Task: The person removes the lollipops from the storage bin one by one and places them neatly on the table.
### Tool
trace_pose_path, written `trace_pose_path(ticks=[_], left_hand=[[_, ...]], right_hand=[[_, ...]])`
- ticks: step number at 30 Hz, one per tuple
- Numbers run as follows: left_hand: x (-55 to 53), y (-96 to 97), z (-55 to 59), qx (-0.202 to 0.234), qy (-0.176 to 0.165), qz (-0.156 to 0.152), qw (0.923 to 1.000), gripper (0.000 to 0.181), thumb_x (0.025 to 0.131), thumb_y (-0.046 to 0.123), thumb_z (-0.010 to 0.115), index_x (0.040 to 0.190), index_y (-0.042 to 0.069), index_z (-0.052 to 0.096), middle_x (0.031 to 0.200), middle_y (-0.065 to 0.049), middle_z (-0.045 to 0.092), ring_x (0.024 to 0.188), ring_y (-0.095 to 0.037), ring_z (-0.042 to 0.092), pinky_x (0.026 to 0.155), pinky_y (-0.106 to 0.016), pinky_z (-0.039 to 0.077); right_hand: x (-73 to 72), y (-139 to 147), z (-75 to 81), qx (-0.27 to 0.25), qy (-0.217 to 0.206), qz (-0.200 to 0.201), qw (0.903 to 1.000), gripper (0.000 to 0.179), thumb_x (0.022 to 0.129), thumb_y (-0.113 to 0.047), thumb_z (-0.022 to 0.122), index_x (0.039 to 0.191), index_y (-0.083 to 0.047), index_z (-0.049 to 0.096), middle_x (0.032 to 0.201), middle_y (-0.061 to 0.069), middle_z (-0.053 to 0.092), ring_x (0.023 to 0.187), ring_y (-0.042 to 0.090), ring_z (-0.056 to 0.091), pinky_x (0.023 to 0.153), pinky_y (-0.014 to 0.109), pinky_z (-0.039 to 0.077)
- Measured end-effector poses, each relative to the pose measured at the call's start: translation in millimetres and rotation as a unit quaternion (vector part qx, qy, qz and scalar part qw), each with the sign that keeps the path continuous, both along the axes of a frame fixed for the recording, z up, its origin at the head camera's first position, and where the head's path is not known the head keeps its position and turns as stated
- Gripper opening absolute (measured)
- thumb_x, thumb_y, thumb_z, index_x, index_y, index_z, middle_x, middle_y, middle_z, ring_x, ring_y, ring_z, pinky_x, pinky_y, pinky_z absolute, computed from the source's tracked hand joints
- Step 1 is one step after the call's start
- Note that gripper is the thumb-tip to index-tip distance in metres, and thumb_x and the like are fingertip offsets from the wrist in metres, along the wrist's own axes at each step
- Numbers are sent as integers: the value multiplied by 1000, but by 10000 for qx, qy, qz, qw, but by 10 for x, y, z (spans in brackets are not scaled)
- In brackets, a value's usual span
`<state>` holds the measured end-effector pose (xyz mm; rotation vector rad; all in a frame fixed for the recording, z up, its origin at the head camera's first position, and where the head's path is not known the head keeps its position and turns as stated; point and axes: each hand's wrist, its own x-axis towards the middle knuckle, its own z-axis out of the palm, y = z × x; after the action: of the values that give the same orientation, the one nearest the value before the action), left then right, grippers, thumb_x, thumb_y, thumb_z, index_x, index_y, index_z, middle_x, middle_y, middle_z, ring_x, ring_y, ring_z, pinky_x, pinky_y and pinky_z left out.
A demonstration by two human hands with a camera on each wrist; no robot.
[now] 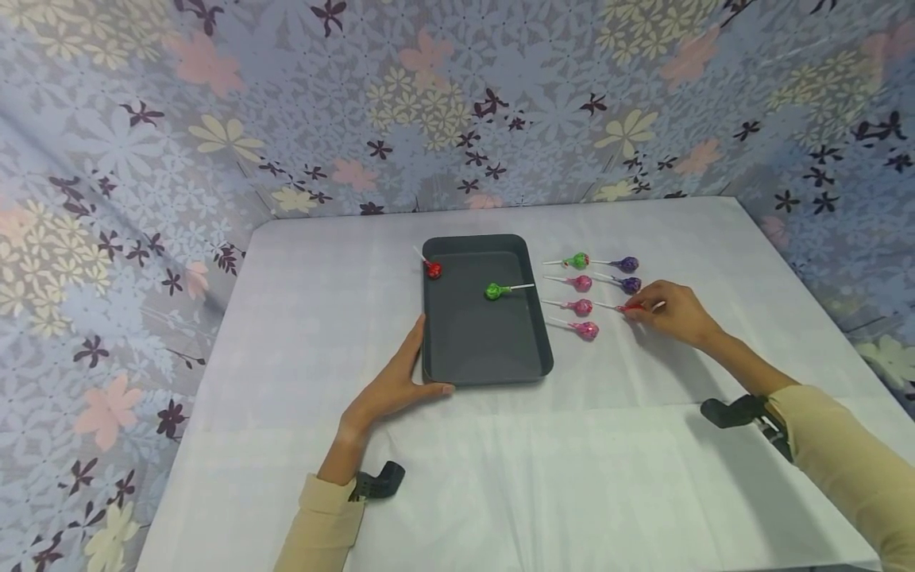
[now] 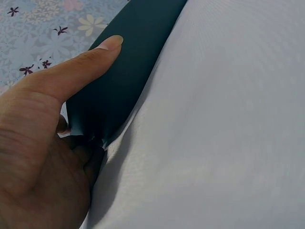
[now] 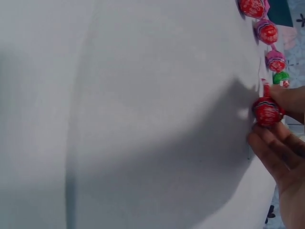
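Note:
My left hand [image 1: 389,389] spans the near left corner of a dark grey tray [image 1: 486,349], its straight thumb on the front wall and its fingers along the left side. In the left wrist view, the thumb [image 2: 90,67] lies against the tray's outer wall [image 2: 128,67]. To the right of the tray, my right hand [image 1: 675,314] pinches a red lollipop [image 3: 268,112] by its wrapped head. Its stick points left toward the tray. Inside the tray lie a green lollipop [image 1: 493,291] and another red lollipop [image 1: 434,270] whose stick crosses the left rim.
Between tray and right hand lie several pink lollipops [image 1: 587,330] in a column, with a green-wrapped lollipop [image 1: 581,260] at its far end. Two purple lollipops [image 1: 629,264] lie farther right. A white cloth [image 1: 572,477] covers the table; floral curtains [image 1: 457,103] hang behind.

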<state>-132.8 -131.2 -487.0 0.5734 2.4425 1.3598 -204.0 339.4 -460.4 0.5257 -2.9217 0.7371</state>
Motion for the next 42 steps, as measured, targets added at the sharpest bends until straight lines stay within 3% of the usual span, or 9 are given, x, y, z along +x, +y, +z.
trace_pose_path(ticks=[10,21,29,32,37,39,42], left_hand=[[-4,4,-1,16,23,14,10000,118,82,29,81,157,16,-9,165,-2,-5,152,-18,-1,123,-45,12],[-2,5,20,81,40,-18,10000,119,82,29,81,157,13,-9,165,-4,-5,152,-22,-1,122,-47,12],[4,6,16,53,49,5,10000,118,82,29,80,157,13,-9,165,-5,-5,152,-24,-1,122,-49,11],[1,9,17,34,36,-5,10000,118,82,30,80,157,13,-9,165,-6,-5,152,-24,-2,122,-49,11],[-3,9,13,26,11,5,10000,118,82,30,80,157,14,-9,165,-5,-5,152,-24,-2,122,-49,11],[-4,9,13,40,12,15,10000,118,82,30,80,157,15,-9,165,-5,-5,152,-24,-1,122,-50,11],[-3,9,11,43,15,22,10000,118,82,30,80,157,15,-9,165,-5,-5,152,-24,-1,122,-49,11]], right_hand=[[2,16,-9,-123,-232,-238,9994,23,91,-15,70,105,3,72,96,19,71,84,30,64,63,19,45],[15,18,-5,-86,-242,-122,9996,28,78,-2,79,105,4,73,96,19,70,83,29,63,64,16,47],[19,44,-21,-159,-439,-65,9989,28,83,-1,73,110,5,66,97,20,70,85,32,65,67,10,48],[16,37,-20,-218,-669,-247,9972,26,87,-6,71,110,4,66,101,21,69,90,34,65,72,19,55],[17,35,-24,-219,-880,-366,9952,28,93,-8,64,118,5,66,110,26,66,95,38,65,81,48,57],[16,40,-30,-170,-838,-315,9958,29,94,-9,63,119,5,66,111,27,65,95,39,65,80,43,57],[12,47,-37,-143,-801,-288,9963,29,95,-11,62,119,4,66,112,26,66,95,37,65,76,22,53]])
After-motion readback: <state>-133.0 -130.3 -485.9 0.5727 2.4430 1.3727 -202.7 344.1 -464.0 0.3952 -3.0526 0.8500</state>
